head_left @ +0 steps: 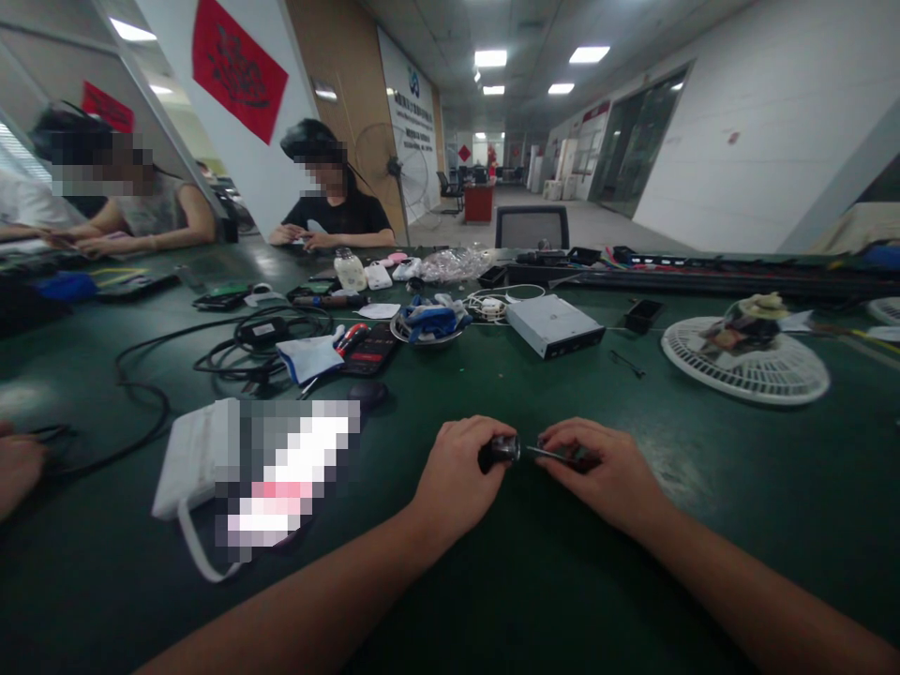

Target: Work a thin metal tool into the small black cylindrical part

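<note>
My left hand (457, 464) is closed around a small dark cylinder (504, 448) with a shiny end that faces right. Opposite it, my right hand (601, 464) pinches a thin metallic piece (552, 454) whose tip points left at the cylinder. A small gap seems to lie between the two parts. Both hands are low over the green table (534, 553). My fingers cover most of each part, so their exact kind cannot be made out.
Left of my hands lie a white box-shaped device (201, 455) with a strap, a blurred-out bright screen (295, 469) and a dark mouse (369, 394). Beyond are a bowl (430, 339) holding blue cloth, an optical drive (555, 323) and a white fan grille (745, 380). A co-worker's hand (18, 469) is at far left.
</note>
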A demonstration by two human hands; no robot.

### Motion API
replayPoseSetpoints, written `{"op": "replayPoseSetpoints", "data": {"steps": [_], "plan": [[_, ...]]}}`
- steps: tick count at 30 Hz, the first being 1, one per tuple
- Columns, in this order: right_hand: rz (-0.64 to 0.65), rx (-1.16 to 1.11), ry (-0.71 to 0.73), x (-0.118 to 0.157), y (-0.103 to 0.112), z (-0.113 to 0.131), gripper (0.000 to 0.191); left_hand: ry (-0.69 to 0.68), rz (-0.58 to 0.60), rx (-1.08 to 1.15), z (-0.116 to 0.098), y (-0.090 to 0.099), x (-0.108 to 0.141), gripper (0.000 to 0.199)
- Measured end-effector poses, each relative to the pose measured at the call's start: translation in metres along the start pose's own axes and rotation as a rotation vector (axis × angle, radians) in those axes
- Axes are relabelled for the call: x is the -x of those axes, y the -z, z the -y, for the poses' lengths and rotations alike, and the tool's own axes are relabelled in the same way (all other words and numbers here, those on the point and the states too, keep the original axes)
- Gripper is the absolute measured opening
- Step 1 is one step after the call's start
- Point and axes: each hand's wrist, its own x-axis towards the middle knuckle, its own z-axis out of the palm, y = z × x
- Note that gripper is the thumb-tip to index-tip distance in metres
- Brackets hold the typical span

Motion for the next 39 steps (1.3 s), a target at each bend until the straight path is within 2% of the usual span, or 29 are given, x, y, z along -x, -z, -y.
{"op": "replayPoseSetpoints", "data": {"steps": [4, 10, 21, 30, 34, 39], "plan": [[-0.035, -0.035, 0.063, 0.0003, 0.0018, -0.0003, 0.015, -0.067, 0.06, 0.026, -0.0023, 0.0008, 0.0004, 0.031], [0.022, -0.06, 0.176, 0.0004, 0.0, -0.0033, 0.013, -0.178, 0.121, 0.042, -0.005, 0.001, 0.0013, 0.03], [-0.025, -0.06, 0.186, 0.0, -0.0003, -0.0035, 0.005, -0.215, 0.128, 0.068, -0.0057, 0.0018, 0.0018, 0.029], [0.039, -0.052, 0.233, -0.0006, -0.0017, -0.0036, 0.01, -0.227, 0.134, 0.055, -0.0033, 0.0011, 0.0011, 0.031], [0.021, -0.094, 0.175, -0.0005, -0.0025, -0.0046, 0.001, -0.3, 0.147, 0.063, 0.0007, -0.0018, 0.0014, 0.028], [0.073, -0.095, 0.072, -0.0004, -0.0009, -0.0013, 0.011, -0.386, 0.204, 0.069, 0.0028, -0.0023, 0.0017, 0.03]]}}
